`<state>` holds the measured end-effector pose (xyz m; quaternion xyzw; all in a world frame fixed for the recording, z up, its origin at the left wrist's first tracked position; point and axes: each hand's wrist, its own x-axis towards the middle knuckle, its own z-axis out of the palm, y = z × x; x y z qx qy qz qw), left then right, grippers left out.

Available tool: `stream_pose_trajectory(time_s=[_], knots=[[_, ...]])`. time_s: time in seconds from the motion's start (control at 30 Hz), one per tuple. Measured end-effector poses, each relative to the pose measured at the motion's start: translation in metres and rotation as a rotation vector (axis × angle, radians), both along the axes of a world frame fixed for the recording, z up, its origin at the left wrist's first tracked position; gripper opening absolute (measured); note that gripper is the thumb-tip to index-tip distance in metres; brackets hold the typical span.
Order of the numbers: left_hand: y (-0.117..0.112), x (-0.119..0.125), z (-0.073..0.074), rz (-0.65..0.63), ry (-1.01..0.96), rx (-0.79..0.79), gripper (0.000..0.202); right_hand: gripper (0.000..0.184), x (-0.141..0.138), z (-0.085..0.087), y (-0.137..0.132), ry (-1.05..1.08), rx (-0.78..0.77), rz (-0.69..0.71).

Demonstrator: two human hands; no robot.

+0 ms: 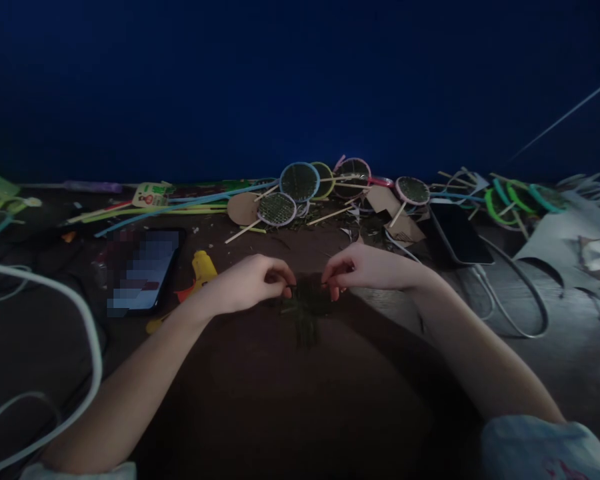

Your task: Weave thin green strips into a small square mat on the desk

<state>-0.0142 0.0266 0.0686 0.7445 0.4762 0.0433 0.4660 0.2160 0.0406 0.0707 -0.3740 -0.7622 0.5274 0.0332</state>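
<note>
In the middle of the head view, my left hand and my right hand face each other, a short gap apart. Between and below them is a loose cluster of thin dark green strips, crossing one another and partly lost in shadow. The fingers of my left hand are pinched at the cluster's left edge. My right hand pinches its right edge, fingers bent downward. Just beyond the hands lie small round hoops with dark mesh inside and stick handles, among them a blue hoop and a lilac hoop.
A lit phone and a yellow tool-like object lie left. Another phone with a white cable sits right. Coloured sticks, cardboard pieces and green hoops line the back. A thick white cable curves at left.
</note>
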Motion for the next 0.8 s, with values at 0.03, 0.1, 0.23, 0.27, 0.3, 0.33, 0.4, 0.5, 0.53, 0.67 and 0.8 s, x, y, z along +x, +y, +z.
stream_pose_trajectory(time_s=[0.03,0.1,0.23,0.27,0.3,0.33,0.4,0.5,0.53,0.67,0.8], knots=[[0.0002,-0.0001,-0.0008,-0.001,-0.008,-0.012,0.02,0.021,0.0003,-0.0002,0.0002,-0.003,-0.006,0.006],[0.0004,0.0,-0.0021,-0.009,-0.017,-0.029,0.02,0.02,0.0007,-0.0004,0.0002,-0.014,-0.014,0.02],[0.0011,0.0005,-0.0028,-0.029,-0.003,-0.013,0.021,0.018,0.0011,-0.0001,-0.0003,-0.034,-0.044,0.026],[0.0013,0.0006,-0.0028,-0.03,0.006,0.0,0.022,0.018,0.0011,0.0001,-0.0004,-0.037,-0.047,0.025],[0.0015,0.0007,-0.0027,-0.029,0.014,0.013,0.022,0.018,0.001,0.0003,-0.0004,-0.039,-0.045,0.024],[0.0017,0.0007,-0.0027,-0.027,0.02,0.021,0.022,0.017,0.0009,0.0005,-0.0004,-0.041,-0.039,0.022],[0.002,0.0005,-0.0027,-0.02,0.028,0.024,0.022,0.017,0.0007,0.0005,-0.0003,-0.043,-0.028,0.021],[0.0023,-0.0003,-0.0029,-0.017,0.028,0.02,0.022,0.016,0.0005,-0.0003,0.0002,-0.043,-0.018,0.019],[0.0024,-0.0007,-0.0029,-0.019,0.022,0.018,0.022,0.016,0.0006,-0.0008,0.0005,-0.046,-0.015,0.018],[0.0029,-0.0019,-0.0034,-0.025,-0.01,-0.004,0.022,0.017,0.0014,-0.0031,0.0017,-0.068,0.0,0.026],[0.0037,-0.0022,-0.0046,-0.041,-0.033,-0.035,0.023,0.018,0.0025,-0.0038,0.0024,-0.079,0.02,0.034]])
